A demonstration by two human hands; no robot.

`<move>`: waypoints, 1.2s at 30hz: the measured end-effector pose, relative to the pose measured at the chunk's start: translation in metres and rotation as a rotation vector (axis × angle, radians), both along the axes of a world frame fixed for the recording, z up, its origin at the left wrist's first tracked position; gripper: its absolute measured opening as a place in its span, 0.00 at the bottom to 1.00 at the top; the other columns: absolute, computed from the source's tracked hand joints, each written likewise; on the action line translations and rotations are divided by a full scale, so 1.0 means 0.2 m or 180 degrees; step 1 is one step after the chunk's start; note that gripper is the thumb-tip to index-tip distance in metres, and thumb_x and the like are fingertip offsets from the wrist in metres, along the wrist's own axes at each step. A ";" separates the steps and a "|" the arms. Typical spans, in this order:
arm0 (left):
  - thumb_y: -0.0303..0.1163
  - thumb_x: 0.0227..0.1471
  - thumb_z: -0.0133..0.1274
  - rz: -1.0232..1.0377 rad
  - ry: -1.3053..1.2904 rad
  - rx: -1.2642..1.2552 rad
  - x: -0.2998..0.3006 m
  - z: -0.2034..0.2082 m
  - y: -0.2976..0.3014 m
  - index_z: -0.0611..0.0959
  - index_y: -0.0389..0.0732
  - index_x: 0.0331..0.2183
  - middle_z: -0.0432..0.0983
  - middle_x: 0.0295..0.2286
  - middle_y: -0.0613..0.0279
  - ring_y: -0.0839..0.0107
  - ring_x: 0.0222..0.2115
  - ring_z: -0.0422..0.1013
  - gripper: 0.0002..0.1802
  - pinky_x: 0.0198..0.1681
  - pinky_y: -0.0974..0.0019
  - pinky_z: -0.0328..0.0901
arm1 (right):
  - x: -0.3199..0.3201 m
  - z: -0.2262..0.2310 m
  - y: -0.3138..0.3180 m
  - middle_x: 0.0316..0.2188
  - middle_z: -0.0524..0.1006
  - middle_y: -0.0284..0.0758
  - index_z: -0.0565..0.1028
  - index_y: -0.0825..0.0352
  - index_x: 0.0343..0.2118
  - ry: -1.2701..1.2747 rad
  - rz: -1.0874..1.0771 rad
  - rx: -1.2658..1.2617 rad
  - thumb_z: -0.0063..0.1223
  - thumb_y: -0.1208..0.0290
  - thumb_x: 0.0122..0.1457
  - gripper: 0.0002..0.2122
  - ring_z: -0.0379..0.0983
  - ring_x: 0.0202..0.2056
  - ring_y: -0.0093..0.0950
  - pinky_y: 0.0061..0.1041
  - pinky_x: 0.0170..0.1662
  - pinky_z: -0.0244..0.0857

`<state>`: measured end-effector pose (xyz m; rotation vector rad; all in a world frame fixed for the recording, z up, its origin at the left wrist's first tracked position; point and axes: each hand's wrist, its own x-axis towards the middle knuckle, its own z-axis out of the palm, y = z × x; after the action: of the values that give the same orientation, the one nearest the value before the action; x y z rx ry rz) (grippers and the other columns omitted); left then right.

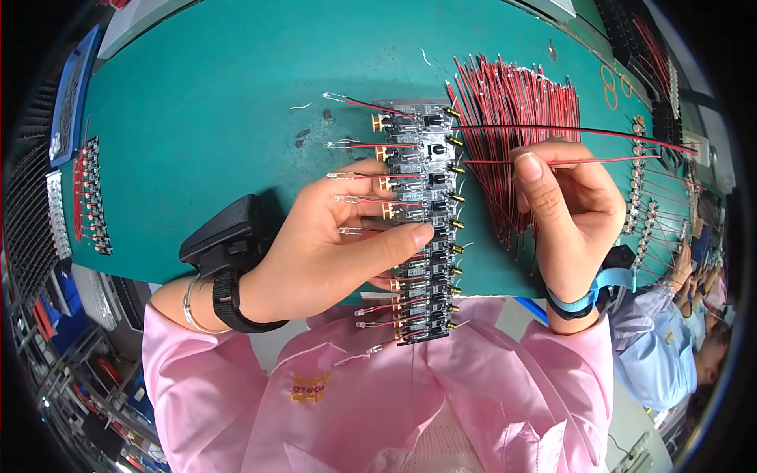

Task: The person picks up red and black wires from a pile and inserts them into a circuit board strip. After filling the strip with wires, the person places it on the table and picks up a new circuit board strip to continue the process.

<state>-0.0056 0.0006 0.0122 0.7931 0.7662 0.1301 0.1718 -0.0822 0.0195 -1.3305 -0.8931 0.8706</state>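
Green bench (pixel 236 102) beneath, circuit strip (pixel 435 206) between left thumb (pixel 386 251) and fingers (pixel 364 167)

Wire bundle (pixel 516 102) on the table (pixel 221 102), right of the circuit-board strip (pixel 438 150); rubber bands (pixel 608 87) farther right, second strip (pixel 93 197) far left.

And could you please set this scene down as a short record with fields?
Left hand: holds the long black board strip, thumb on top
Right hand: pinches a red wire between thumb and fingers
Strip's left side: wires ending in clear tips
Beyond right hand: bundle of red wires on green tabletop
Upper right: rubber bands
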 end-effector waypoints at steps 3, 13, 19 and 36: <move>0.23 0.45 0.53 -0.0101 -0.0077 0.0123 0.00 -0.01 0.00 0.72 0.38 0.39 0.71 0.33 0.67 0.81 0.29 0.70 0.16 0.22 0.80 0.68 | 0.00 0.00 0.00 0.27 0.73 0.34 0.71 0.75 0.31 -0.0116 -0.0035 -0.0055 0.51 0.85 0.49 0.05 0.67 0.26 0.14 0.10 0.27 0.60; 0.22 0.45 0.52 -0.0092 -0.0208 0.0094 0.00 0.01 0.01 0.72 0.36 0.39 0.70 0.34 0.67 0.80 0.32 0.68 0.16 0.23 0.79 0.68 | 0.02 -0.03 0.01 0.25 0.72 0.30 0.72 0.75 0.31 -0.1160 0.0333 0.0065 0.52 0.85 0.48 0.07 0.58 0.20 0.12 0.09 0.23 0.53; 0.22 0.45 0.52 -0.0119 -0.0178 0.0253 0.00 0.00 0.00 0.73 0.36 0.39 0.69 0.36 0.67 0.80 0.33 0.68 0.16 0.24 0.79 0.69 | 0.01 0.01 0.01 0.25 0.71 0.30 0.72 0.75 0.31 -0.0811 0.0239 -0.0113 0.53 0.85 0.47 0.06 0.59 0.22 0.12 0.10 0.25 0.54; 0.22 0.44 0.53 -0.0060 -0.0258 0.0043 -0.01 0.01 0.01 0.73 0.35 0.38 0.68 0.36 0.68 0.80 0.33 0.67 0.15 0.24 0.79 0.69 | 0.02 -0.01 0.02 0.25 0.71 0.34 0.73 0.75 0.30 -0.1565 0.0282 0.0152 0.54 0.84 0.45 0.07 0.61 0.23 0.18 0.14 0.27 0.56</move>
<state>-0.0070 0.0022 0.0137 0.8030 0.6818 0.1500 0.1763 -0.0783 0.0177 -1.4999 -1.3522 0.5887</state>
